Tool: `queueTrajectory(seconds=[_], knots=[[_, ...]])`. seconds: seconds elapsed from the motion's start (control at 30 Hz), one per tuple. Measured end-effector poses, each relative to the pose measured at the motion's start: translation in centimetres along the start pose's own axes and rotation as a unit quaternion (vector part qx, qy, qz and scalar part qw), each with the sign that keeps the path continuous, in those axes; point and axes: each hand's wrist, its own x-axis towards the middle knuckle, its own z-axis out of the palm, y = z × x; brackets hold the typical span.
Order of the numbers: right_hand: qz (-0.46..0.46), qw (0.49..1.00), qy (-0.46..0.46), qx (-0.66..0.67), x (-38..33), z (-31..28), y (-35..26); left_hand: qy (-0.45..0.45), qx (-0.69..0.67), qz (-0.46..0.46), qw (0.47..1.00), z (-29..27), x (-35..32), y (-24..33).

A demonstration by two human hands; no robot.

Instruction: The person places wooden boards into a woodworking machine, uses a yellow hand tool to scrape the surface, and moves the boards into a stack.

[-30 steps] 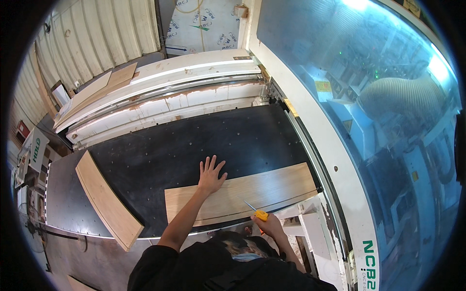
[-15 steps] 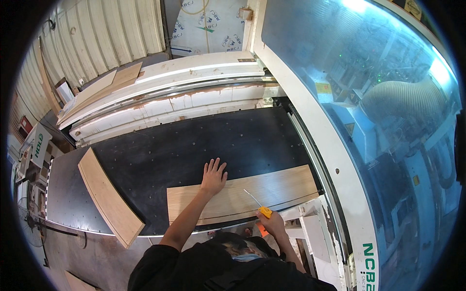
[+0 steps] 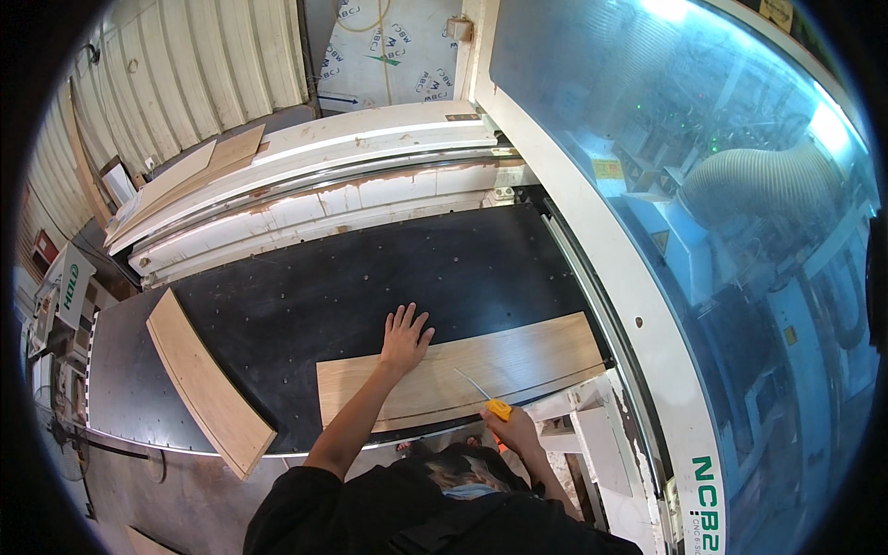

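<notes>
A light wood-grain board (image 3: 541, 361) lies at the near right of the black machine table (image 3: 314, 287), with a dark groove along its near edge. My left hand (image 3: 404, 339) rests with spread fingers over the board's far edge, its fingertips reaching the black surface. At the board's near edge, my right hand (image 3: 513, 431) is closed around an air blow gun (image 3: 499, 408) with a yellow body. Its thin metal nozzle points up and left over the board. My fingers hide part of the grip.
To the left, a second, curved wood board (image 3: 208, 379) overhangs the table's near edge. On the right stands a large machine with a blue see-through cover (image 3: 638, 185). A white rail beam (image 3: 314, 190) runs behind the table. A fan (image 3: 57, 421) stands far left.
My right hand and the blow gun have shifted slightly left, and the nozzle tip has come a little nearer to me. My left hand stays on the board.
</notes>
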Motion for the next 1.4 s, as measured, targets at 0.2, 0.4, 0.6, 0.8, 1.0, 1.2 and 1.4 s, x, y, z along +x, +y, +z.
queueTrajectory(seconds=[0.2,0.4,0.6,0.8,1.0,1.2,1.4], knots=[[-0.005,1.0,0.009,-0.001,0.2,0.4,0.5,-0.01,0.005,-0.004,1.0,-0.2,-0.1,0.0],[-0.002,1.0,-0.01,0.026,-0.7,-0.5,-0.9,0.015,-0.007,0.021,1.0,-0.4,-0.2,0.2],[-0.023,0.999,0.016,0.026,-0.4,0.2,0.1,0.064,-0.026,0.093,0.993,-0.5,-0.2,0.1],[0.023,0.998,-0.036,0.045,0.1,-0.1,0.1,0.105,-0.022,0.149,0.983,-0.9,-0.3,0.5],[0.0,1.0,-0.017,0.02,-0.2,-0.4,-0.7,0.091,-0.019,0.147,0.985,-1.4,-0.3,0.8],[0.008,0.999,-0.023,0.028,-0.4,-1.2,-1.4,0.051,-0.016,0.146,0.988,-1.6,-0.4,1.0],[0.035,0.997,-0.046,0.045,0.3,-0.8,-0.5,0.02,-0.031,0.156,0.987,-1.6,-0.5,0.9]])
